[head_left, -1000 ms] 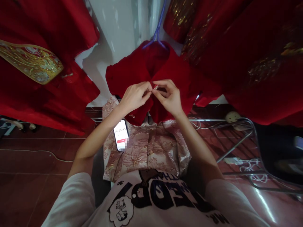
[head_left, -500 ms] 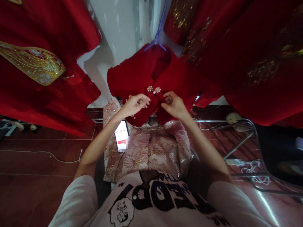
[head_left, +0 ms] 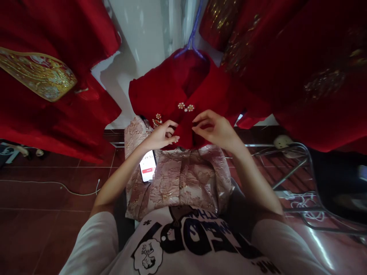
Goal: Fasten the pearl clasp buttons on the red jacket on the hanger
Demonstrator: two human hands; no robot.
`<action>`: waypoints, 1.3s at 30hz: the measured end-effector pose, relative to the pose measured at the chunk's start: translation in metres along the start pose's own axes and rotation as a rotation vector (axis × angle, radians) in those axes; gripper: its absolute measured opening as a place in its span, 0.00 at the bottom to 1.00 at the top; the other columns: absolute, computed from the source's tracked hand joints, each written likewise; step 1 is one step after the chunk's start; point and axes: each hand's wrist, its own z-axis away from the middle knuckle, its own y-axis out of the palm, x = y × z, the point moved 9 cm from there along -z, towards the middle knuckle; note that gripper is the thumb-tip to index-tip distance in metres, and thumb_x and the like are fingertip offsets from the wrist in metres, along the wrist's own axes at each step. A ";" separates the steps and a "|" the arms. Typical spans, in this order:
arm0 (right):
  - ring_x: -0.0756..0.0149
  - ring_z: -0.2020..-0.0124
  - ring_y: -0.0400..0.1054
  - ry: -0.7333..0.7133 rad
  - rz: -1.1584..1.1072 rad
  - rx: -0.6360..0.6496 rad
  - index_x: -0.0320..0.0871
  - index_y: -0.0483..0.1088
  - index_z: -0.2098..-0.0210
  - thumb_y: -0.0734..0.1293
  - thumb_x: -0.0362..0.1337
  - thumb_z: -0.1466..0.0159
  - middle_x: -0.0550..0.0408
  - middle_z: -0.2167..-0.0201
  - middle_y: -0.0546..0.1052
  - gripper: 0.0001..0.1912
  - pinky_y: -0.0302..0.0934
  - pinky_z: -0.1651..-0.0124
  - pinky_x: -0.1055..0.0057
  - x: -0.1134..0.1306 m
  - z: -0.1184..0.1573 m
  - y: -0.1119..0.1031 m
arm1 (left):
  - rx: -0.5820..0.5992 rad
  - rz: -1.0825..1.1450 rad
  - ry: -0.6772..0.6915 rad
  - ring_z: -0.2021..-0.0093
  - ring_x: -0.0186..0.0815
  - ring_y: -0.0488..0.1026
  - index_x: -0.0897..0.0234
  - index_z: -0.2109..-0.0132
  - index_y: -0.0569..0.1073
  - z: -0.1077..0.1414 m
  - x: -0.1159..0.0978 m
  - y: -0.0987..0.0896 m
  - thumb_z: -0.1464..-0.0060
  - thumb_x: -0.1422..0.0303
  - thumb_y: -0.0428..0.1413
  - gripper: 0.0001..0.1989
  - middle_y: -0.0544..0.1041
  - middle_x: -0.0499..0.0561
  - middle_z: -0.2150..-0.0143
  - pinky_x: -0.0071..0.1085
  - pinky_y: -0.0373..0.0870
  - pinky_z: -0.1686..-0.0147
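A red jacket (head_left: pixel 212 89) with short sleeves hangs on a purple hanger (head_left: pixel 190 47) in front of me. Two pearl flower ornaments form a clasp (head_left: pixel 186 107) that joins its front edges. My left hand (head_left: pixel 162 135) is at the lower front of the jacket, fingers curled and thumb against the red cloth. Beside that hand, a beaded ornament (head_left: pixel 157 120) hangs on the jacket. Just below and right of the clasp is my right hand (head_left: pixel 215 128); its fingertips are apart, close to the cloth, with nothing seen between them.
Pink brocade cloth (head_left: pixel 172 175) covers my lap, with a lit phone (head_left: pixel 148 168) on it. Red garments with gold trim (head_left: pixel 43 76) hang left and right. On the right stands a metal-framed chair (head_left: pixel 309 164) near a tangled white cable (head_left: pixel 308 206).
My left hand has moved down and slightly left along the jacket. My right hand has opened its fingers and shifted a little lower and right. The jacket's front edges now lie closer together.
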 end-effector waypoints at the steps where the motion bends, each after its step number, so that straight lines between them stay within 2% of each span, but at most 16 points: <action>1: 0.68 0.66 0.74 0.003 0.033 -0.013 0.43 0.71 0.62 0.75 0.47 0.41 0.52 0.62 0.79 0.17 0.74 0.63 0.67 0.004 0.003 0.002 | -0.061 -0.032 -0.004 0.70 0.32 0.78 0.62 0.51 0.68 0.001 0.003 -0.010 0.42 0.71 0.61 0.14 0.78 0.47 0.68 0.27 0.75 0.69; 4: 0.67 0.69 0.74 0.069 -0.044 0.125 0.42 0.72 0.62 0.72 0.47 0.38 0.53 0.68 0.78 0.15 0.73 0.67 0.67 0.007 0.008 0.029 | -0.356 -0.117 0.010 0.66 0.32 0.79 0.63 0.54 0.70 0.006 0.005 -0.046 0.41 0.73 0.59 0.09 0.79 0.49 0.65 0.27 0.76 0.66; 6: 0.66 0.68 0.75 0.090 -0.098 0.193 0.42 0.71 0.59 0.71 0.48 0.37 0.52 0.66 0.78 0.15 0.74 0.67 0.66 0.005 0.008 0.048 | -0.444 -0.093 0.018 0.63 0.33 0.79 0.63 0.53 0.72 0.010 0.003 -0.057 0.40 0.71 0.60 0.09 0.80 0.51 0.62 0.28 0.77 0.64; 10: 0.66 0.64 0.74 0.014 0.014 0.031 0.43 0.67 0.56 0.74 0.46 0.41 0.49 0.58 0.77 0.20 0.75 0.60 0.63 -0.002 -0.004 0.064 | -0.383 -0.016 0.056 0.62 0.33 0.79 0.62 0.53 0.74 0.012 0.001 -0.050 0.42 0.66 0.65 0.11 0.80 0.53 0.59 0.27 0.77 0.63; 12: 0.64 0.62 0.74 -0.010 0.041 -0.015 0.44 0.64 0.57 0.76 0.44 0.43 0.49 0.58 0.76 0.22 0.75 0.58 0.63 -0.006 -0.009 0.072 | -0.355 -0.013 0.068 0.62 0.32 0.79 0.62 0.52 0.75 0.016 0.000 -0.048 0.41 0.65 0.64 0.12 0.80 0.53 0.58 0.26 0.77 0.63; 17: 0.63 0.59 0.74 0.002 -0.028 0.029 0.45 0.61 0.57 0.75 0.45 0.42 0.49 0.56 0.75 0.22 0.75 0.57 0.63 -0.017 -0.015 0.089 | -0.312 -0.025 0.051 0.58 0.34 0.81 0.62 0.50 0.76 0.026 0.004 -0.049 0.41 0.70 0.63 0.12 0.81 0.54 0.56 0.28 0.80 0.58; 21: 0.62 0.57 0.74 0.016 -0.075 0.028 0.45 0.63 0.55 0.72 0.47 0.40 0.46 0.51 0.75 0.20 0.76 0.56 0.62 -0.028 -0.015 0.089 | -0.299 0.004 0.032 0.57 0.35 0.82 0.64 0.48 0.76 0.026 0.013 -0.049 0.40 0.71 0.61 0.13 0.82 0.56 0.54 0.31 0.80 0.53; 24: 0.63 0.58 0.74 0.045 -0.123 0.017 0.45 0.64 0.55 0.69 0.49 0.38 0.46 0.50 0.74 0.19 0.76 0.61 0.64 -0.037 -0.015 0.089 | -0.297 0.002 0.051 0.56 0.35 0.82 0.64 0.47 0.76 0.024 0.015 -0.046 0.41 0.72 0.61 0.15 0.82 0.56 0.54 0.32 0.81 0.52; 26: 0.63 0.59 0.73 0.068 -0.128 0.015 0.46 0.64 0.56 0.71 0.51 0.40 0.47 0.51 0.75 0.21 0.75 0.65 0.66 -0.041 -0.015 0.090 | -0.300 -0.017 0.054 0.55 0.36 0.82 0.64 0.46 0.75 0.024 0.015 -0.043 0.40 0.73 0.61 0.15 0.82 0.57 0.51 0.33 0.81 0.52; 29: 0.66 0.63 0.72 0.075 -0.073 0.009 0.46 0.64 0.59 0.75 0.54 0.42 0.51 0.59 0.76 0.25 0.73 0.63 0.66 -0.040 -0.015 0.088 | -0.292 -0.052 0.051 0.53 0.36 0.82 0.64 0.47 0.75 0.024 0.012 -0.038 0.39 0.73 0.60 0.13 0.82 0.57 0.52 0.33 0.81 0.51; 32: 0.69 0.69 0.70 0.049 -0.028 -0.016 0.45 0.65 0.61 0.76 0.57 0.44 0.54 0.64 0.75 0.27 0.73 0.61 0.64 -0.037 -0.015 0.082 | -0.350 -0.087 0.055 0.55 0.35 0.82 0.63 0.49 0.75 0.024 0.013 -0.039 0.38 0.74 0.59 0.10 0.82 0.55 0.54 0.31 0.81 0.53; 36: 0.68 0.67 0.72 0.073 -0.096 -0.021 0.46 0.64 0.63 0.74 0.59 0.43 0.56 0.66 0.74 0.26 0.73 0.68 0.68 -0.042 -0.016 0.079 | -0.559 -0.149 0.031 0.57 0.32 0.81 0.63 0.51 0.74 0.030 0.026 -0.056 0.40 0.77 0.57 0.11 0.79 0.57 0.48 0.28 0.81 0.55; 39: 0.69 0.67 0.73 0.083 -0.143 -0.031 0.46 0.64 0.63 0.73 0.58 0.41 0.56 0.65 0.73 0.24 0.75 0.69 0.69 -0.047 -0.018 0.078 | -0.584 -0.166 0.025 0.54 0.32 0.81 0.63 0.50 0.72 0.029 0.035 -0.061 0.41 0.77 0.56 0.13 0.79 0.57 0.47 0.29 0.81 0.52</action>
